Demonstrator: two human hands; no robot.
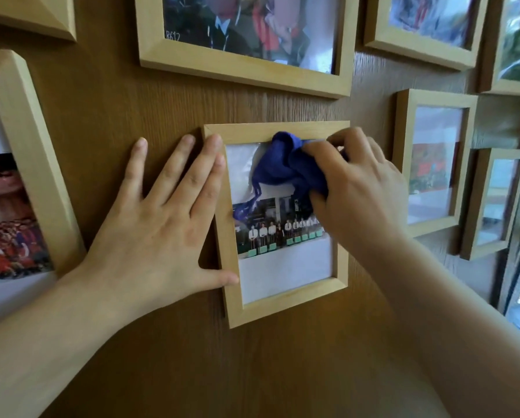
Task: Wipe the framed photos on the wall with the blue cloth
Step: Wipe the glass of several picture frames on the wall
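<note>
Against glossy glass, bunched blue cloth

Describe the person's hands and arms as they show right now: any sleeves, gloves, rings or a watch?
Both hands, left and right, are bare: no gloves, no rings in sight. Both forearms are uncovered to the picture's edge, with no sleeve, watch or bracelet showing. Fingernails are short and unpainted.

the small framed photo hangs mid-wall, below a larger frame. the left hand lies flat on the wall, touching the frame's left edge. the right hand presses the cloth on its upper glass.
</note>
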